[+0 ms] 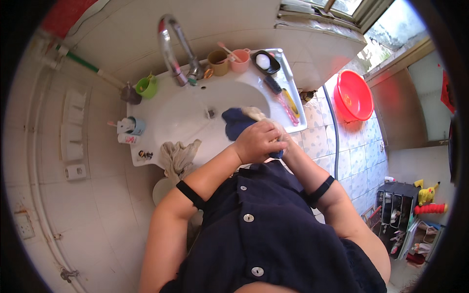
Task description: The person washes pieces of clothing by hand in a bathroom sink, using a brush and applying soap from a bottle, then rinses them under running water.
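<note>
Over the near edge of the white sink (168,115), my two hands are close together at a damp-looking cream and dark-blue cloth (235,123). My left hand (258,141) is closed around it, with the fingers reaching across toward the right wrist. My right hand (288,144) is pressed against the left, its fingers hidden by the cloth and the left hand. The blue end of the cloth hangs over the basin, and another bit of blue shows below my hands. A grey-beige cloth (179,155) is draped over the sink's front rim, beside my left forearm.
A chrome faucet (172,51) arches over the basin. Along the rim stand a green cup (146,87), brown cup (218,62), pink cup (239,60), black soap dish (273,62) and hairbrush (272,84). A red basin (354,95) and dark hose (335,132) are at right.
</note>
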A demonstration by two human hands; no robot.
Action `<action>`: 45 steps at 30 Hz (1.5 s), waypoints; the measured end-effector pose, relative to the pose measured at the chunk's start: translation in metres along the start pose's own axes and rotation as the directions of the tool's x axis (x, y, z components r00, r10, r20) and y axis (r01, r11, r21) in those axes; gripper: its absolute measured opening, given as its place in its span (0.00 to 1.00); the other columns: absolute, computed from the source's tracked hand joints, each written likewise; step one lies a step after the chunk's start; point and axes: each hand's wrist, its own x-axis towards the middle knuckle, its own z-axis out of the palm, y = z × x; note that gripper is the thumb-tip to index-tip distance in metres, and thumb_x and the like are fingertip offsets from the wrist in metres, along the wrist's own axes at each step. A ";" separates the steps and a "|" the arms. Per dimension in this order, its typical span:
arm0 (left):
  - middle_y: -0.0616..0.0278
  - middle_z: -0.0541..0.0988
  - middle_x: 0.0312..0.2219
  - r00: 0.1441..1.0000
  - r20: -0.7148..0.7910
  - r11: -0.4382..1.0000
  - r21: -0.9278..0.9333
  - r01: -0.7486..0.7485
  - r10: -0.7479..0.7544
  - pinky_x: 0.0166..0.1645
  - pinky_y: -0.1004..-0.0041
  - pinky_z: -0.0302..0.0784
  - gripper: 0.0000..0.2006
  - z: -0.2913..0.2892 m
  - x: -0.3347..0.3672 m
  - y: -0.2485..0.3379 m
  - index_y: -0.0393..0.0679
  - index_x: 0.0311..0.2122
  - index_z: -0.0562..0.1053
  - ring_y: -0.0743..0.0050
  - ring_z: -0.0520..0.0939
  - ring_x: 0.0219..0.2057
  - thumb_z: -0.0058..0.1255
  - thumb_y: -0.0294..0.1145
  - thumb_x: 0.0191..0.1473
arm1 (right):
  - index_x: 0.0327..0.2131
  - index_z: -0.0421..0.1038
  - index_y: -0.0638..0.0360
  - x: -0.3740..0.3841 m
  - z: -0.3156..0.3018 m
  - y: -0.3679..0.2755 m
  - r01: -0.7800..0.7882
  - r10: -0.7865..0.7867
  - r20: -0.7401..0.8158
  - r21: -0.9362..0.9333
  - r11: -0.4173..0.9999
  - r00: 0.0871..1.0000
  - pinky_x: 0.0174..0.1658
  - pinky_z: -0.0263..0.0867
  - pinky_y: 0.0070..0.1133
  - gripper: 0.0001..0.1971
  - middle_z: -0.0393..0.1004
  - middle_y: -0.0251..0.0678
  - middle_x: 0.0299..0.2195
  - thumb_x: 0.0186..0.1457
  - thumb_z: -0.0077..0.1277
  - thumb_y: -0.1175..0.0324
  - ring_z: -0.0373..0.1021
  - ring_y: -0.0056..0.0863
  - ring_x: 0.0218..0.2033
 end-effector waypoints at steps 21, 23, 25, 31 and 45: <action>0.43 0.64 0.45 -0.191 -0.156 -0.211 0.121 0.970 -0.969 0.53 0.62 0.63 0.36 0.209 0.111 -0.118 0.35 0.49 0.55 0.47 0.67 0.48 0.58 0.37 0.35 | 0.45 0.66 0.65 -0.152 -0.033 -0.199 0.094 -0.750 -0.364 -0.867 0.489 0.552 0.34 0.68 0.19 0.22 0.73 0.36 0.35 0.40 0.48 0.76 0.71 0.23 0.31; 0.43 0.65 0.45 -0.202 -0.130 -0.220 0.143 0.965 -0.971 0.52 0.62 0.65 0.34 0.198 0.102 -0.115 0.36 0.49 0.56 0.46 0.68 0.47 0.56 0.34 0.35 | 0.46 0.64 0.65 -0.133 -0.036 -0.208 0.038 -0.710 -0.321 -0.897 0.439 0.627 0.40 0.66 0.20 0.26 0.72 0.36 0.38 0.38 0.50 0.76 0.69 0.23 0.35; 0.46 0.67 0.43 -0.166 -0.116 -0.184 0.170 0.968 -0.979 0.49 0.62 0.67 0.23 0.180 0.089 -0.103 0.42 0.44 0.63 0.46 0.70 0.44 0.52 0.29 0.37 | 0.48 0.63 0.66 -0.108 -0.040 -0.215 0.036 -0.673 -0.186 -0.953 0.302 0.716 0.46 0.62 0.20 0.28 0.71 0.37 0.40 0.36 0.52 0.75 0.68 0.24 0.39; 0.54 0.76 0.32 -0.175 0.000 -0.175 0.088 0.981 -0.985 0.42 0.61 0.70 0.10 0.156 0.004 -0.080 0.43 0.33 0.71 0.53 0.74 0.37 0.47 0.31 0.42 | 0.53 0.56 0.61 -0.007 -0.039 -0.215 -0.289 -0.483 0.025 -0.774 -0.563 0.875 0.52 0.51 0.39 0.38 0.56 0.51 0.54 0.36 0.54 0.59 0.54 0.44 0.56; 0.73 0.61 0.15 -0.501 0.226 -0.462 -0.783 0.417 -0.836 0.22 0.82 0.63 0.12 0.005 -0.107 0.040 0.43 0.29 0.64 0.85 0.62 0.16 0.49 0.40 0.50 | 0.37 0.74 0.40 0.024 -0.072 -0.114 -0.294 -0.426 0.199 -0.473 -0.831 0.883 0.35 0.60 0.32 0.20 0.66 0.33 0.47 0.35 0.52 0.71 0.68 0.35 0.38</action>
